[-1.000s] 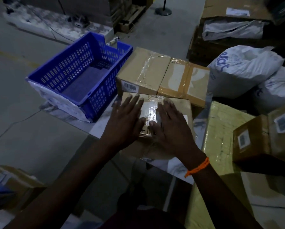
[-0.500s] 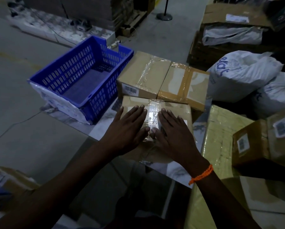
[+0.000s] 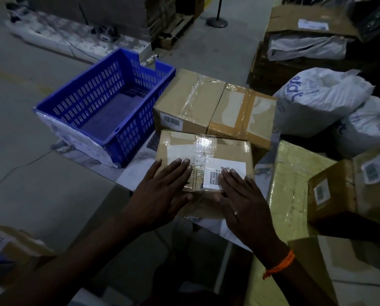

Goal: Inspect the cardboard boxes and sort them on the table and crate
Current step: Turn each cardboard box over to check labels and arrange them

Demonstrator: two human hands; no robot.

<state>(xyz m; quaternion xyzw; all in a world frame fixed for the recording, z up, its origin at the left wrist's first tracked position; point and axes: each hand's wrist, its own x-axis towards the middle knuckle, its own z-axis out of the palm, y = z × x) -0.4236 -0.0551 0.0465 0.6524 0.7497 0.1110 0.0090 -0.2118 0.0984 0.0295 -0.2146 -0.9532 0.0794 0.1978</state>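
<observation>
A taped cardboard box (image 3: 206, 149) with a white barcode label lies at the near edge of the marble table (image 3: 138, 164). My left hand (image 3: 162, 193) rests flat on its near left part, fingers spread. My right hand (image 3: 244, 204) lies flat on its near right part, over the label's corner. Two more cardboard boxes sit behind it: one with a barcode sticker (image 3: 184, 100) and one with brown tape (image 3: 244, 113). An empty blue plastic crate (image 3: 103, 104) stands to the left on the table.
A yellowish wrapped parcel (image 3: 295, 191) lies to the right, with a brown labelled box (image 3: 348, 188) on it. White sacks (image 3: 319, 100) are piled at the back right. More cartons (image 3: 310, 23) stand behind. A box (image 3: 12, 246) sits low at the left.
Both hands have slid back toward me across the box top, uncovering its barcode label. The box stays in the same place.
</observation>
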